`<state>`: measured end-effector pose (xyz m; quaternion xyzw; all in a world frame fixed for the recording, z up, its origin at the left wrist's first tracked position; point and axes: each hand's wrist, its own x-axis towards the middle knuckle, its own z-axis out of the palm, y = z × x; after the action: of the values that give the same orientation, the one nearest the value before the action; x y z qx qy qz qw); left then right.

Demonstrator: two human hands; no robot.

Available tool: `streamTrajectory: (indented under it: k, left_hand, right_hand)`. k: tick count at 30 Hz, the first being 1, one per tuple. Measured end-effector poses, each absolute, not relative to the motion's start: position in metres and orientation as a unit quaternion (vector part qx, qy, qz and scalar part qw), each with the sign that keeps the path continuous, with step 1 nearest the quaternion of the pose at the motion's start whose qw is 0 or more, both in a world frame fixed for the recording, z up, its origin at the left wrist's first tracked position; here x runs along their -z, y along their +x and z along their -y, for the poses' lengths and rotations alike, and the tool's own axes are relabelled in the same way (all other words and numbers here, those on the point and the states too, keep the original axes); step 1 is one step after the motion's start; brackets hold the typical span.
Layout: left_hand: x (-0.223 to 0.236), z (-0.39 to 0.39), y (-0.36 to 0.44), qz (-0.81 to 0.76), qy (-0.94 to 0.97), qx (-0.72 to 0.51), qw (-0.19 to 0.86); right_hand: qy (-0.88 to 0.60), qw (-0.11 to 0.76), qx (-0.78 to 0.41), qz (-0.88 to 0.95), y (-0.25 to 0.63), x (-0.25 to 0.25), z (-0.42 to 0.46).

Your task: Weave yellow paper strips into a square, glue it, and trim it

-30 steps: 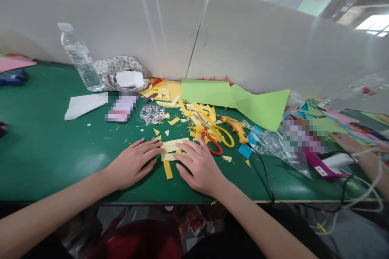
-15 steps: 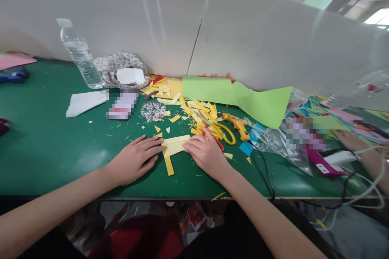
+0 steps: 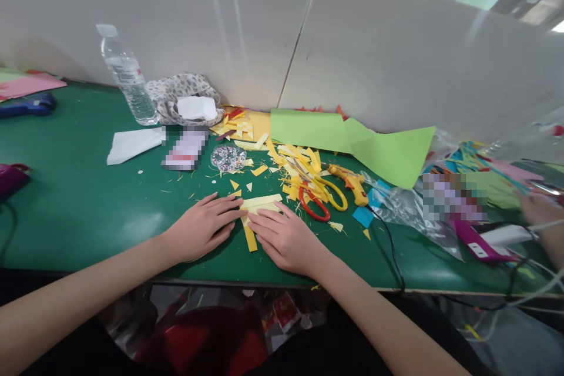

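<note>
Flat on the green table lies a folded piece of pale yellow paper. A darker yellow paper strip sticks out below it toward the table's front edge. My left hand rests with its fingers stretched out, the tips on the paper's left end. Lying over the right part of the paper is my right hand, its fingers flat and extended, hiding some of it. Just beyond my right hand are scissors with red handles and scissors with yellow handles, among yellow paper scraps.
A yellow glue gun with a black cord lies to the right. Green paper sheets lean near the partition. Back left stand a water bottle and a patterned cloth bag. A co-worker's hand is at far right.
My right hand has slid left and nearer, now covering more of the paper's lower right part. My left hand keeps its place at the left end. The view has shifted slightly left.
</note>
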<state>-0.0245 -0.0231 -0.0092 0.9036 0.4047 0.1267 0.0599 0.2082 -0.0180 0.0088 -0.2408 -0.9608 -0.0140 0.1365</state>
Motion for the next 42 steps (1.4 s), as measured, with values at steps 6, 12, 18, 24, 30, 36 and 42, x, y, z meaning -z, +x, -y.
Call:
streamTrajectory:
  k: [6, 12, 18, 24, 30, 36, 42]
  left_hand:
    - [0.0096, 0.0238, -0.0240, -0.403, 0.904, -0.136, 0.052]
    - [0.0090, 0.0243, -0.0242, -0.400, 0.905, -0.135, 0.041]
    - [0.0094, 0.0240, -0.0246, -0.396, 0.909, -0.130, 0.036]
    - [0.0091, 0.0243, -0.0244, -0.394, 0.909, -0.133, 0.034]
    - [0.0093, 0.0241, -0.0242, -0.399, 0.907, -0.127, 0.033]
    - [0.0083, 0.0243, -0.0246, -0.397, 0.908, -0.129, 0.041]
    - [0.0088, 0.0240, -0.0247, -0.397, 0.907, -0.130, 0.043]
  right_hand:
    - [-0.265, 0.136, 0.031, 0.954, 0.2092, -0.0071, 0.0247]
    - [-0.287, 0.140, 0.031, 0.947, 0.2101, -0.0076, 0.0262]
    - [-0.334, 0.134, -0.005, 0.933, 0.2114, -0.0073, 0.0248]
    - [-0.337, 0.139, -0.003, 0.931, 0.2109, -0.0058, 0.0253]
    - [-0.352, 0.137, -0.009, 0.926, 0.2112, -0.0058, 0.0255]
    - [-0.362, 0.156, 0.002, 0.919, 0.2106, -0.0044, 0.0257]
    - [-0.303, 0.152, -0.005, 0.941, 0.2104, -0.0067, 0.0254]
